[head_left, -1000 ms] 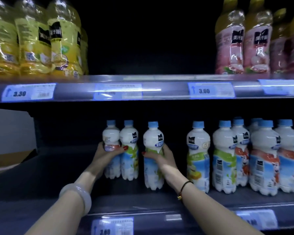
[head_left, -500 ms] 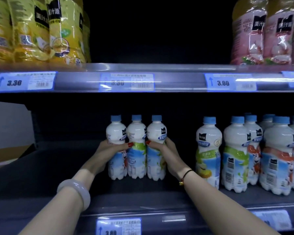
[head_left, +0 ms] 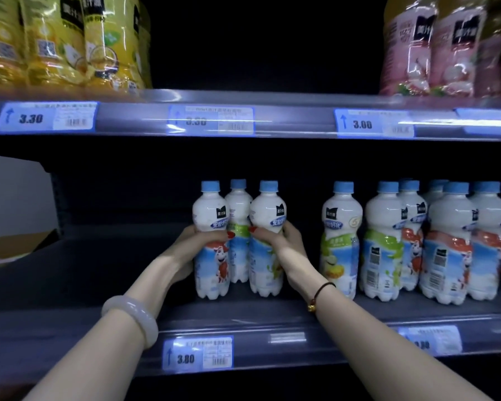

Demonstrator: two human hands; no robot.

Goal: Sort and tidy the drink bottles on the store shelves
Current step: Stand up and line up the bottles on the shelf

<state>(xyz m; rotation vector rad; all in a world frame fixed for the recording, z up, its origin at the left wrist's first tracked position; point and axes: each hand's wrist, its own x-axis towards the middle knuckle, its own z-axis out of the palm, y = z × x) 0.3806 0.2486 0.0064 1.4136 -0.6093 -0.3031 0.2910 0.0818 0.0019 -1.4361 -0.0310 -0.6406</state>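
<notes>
**Stock count and grip**

Three white bottles [head_left: 239, 256] stand on the lower shelf [head_left: 359, 319], with at least six more bottles [head_left: 385, 227] to their right. Left hand [head_left: 197, 244] curls round the front-left bottle [head_left: 210, 212], right hand [head_left: 284, 241] round the front-right bottle [head_left: 266, 211]. The third bottle [head_left: 239, 202], formerly in line, now stands behind.

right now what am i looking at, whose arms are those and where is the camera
No machine here: these are a person's two bare arms. The picture comes from a camera worn on their head, looking forward and down at a store shelf. The left hand grips a white bottle with a red-orange label; the right hand grips a white bottle with a green label. A third bottle stands behind, between them. More white bottles stand further right. The shelf above carries yellow juice bottles and pink juice bottles. Price tags line the shelf edges.
</notes>
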